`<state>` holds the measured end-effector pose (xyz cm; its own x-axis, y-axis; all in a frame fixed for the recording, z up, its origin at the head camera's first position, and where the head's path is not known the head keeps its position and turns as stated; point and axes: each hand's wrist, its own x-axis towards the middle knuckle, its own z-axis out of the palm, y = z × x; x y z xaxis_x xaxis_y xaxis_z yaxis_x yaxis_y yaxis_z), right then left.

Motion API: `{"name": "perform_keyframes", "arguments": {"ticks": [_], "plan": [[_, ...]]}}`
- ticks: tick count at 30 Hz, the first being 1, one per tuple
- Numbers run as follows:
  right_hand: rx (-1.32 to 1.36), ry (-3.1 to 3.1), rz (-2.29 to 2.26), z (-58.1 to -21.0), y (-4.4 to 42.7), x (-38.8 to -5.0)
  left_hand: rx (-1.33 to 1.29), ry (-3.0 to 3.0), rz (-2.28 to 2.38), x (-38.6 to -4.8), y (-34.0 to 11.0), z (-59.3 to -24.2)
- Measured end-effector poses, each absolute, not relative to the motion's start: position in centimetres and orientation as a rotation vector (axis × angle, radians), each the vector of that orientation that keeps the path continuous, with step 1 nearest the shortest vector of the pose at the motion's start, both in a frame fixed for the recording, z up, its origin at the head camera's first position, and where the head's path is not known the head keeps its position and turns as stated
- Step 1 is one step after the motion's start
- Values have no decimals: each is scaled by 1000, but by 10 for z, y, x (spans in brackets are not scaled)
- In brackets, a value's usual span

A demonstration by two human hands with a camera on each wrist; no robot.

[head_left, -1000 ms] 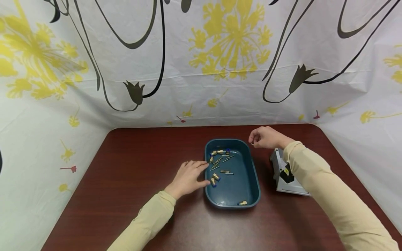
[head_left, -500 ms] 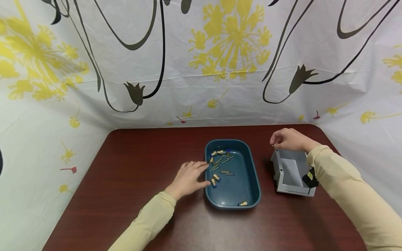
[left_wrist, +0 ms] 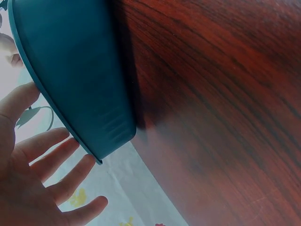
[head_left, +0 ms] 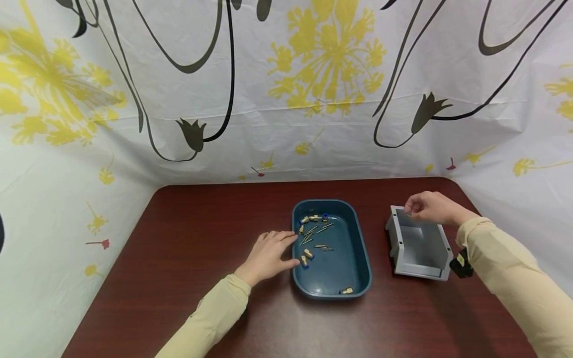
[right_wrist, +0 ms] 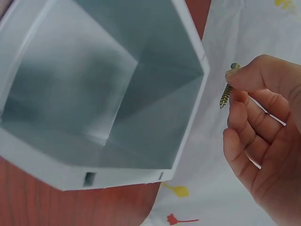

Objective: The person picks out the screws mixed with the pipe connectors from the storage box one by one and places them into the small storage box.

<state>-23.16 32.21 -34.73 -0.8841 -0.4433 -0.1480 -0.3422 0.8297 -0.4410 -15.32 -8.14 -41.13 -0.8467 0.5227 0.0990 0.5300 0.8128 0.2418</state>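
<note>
My right hand [head_left: 431,207] is over the far end of a grey bin [head_left: 418,246]. In the right wrist view it pinches a brass-coloured screw [right_wrist: 226,89] between thumb and fingertips, beside the bin's rim. The inside of the bin that shows there holds nothing I can see. At the left side of a dark blue tray [head_left: 364,258] my left hand [head_left: 268,256] rests its outstretched fingers against the rim. Several screws [head_left: 309,236] and several brass fittings with blue ends [head_left: 308,253] lie in the tray, mostly toward its left and far side.
Tray and bin stand apart on a dark red-brown table [head_left: 197,238]. A white patterned cloth [head_left: 268,124] hangs around the table's back and sides. One fitting [head_left: 346,290] lies alone near the tray's front edge.
My right hand has moved right with the screw, from beside the tray's far right corner to over the bin. More of the bin's inside shows now. My left hand stays at the rim.
</note>
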Motion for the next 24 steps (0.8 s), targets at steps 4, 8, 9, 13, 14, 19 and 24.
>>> {"name": "perform_keyframes", "arguments": {"ticks": [4, 8, 9, 13, 14, 19, 24], "plan": [[-605, 2769, -597, -352, 326, -229, -862, -2963, -404, -153, -82, -411], [-607, 2764, -592, -356, 329, -228, -863, -2960, -406, -153, -82, -412], [-602, 2762, -595, -357, 330, -228, -862, -2959, -408, -153, -82, -412], [-576, 2747, -594, -362, 333, -229, -874, -2941, -418, -153, -82, -413], [-573, 2745, -593, -363, 334, -229, -877, -2936, -417, -153, -82, -413], [-565, 2733, -610, -365, 336, -229, -886, -2931, -413, -152, -83, -413], [-579, 2746, -623, -364, 334, -229, -881, -2933, -413, -152, -83, -412]]}}
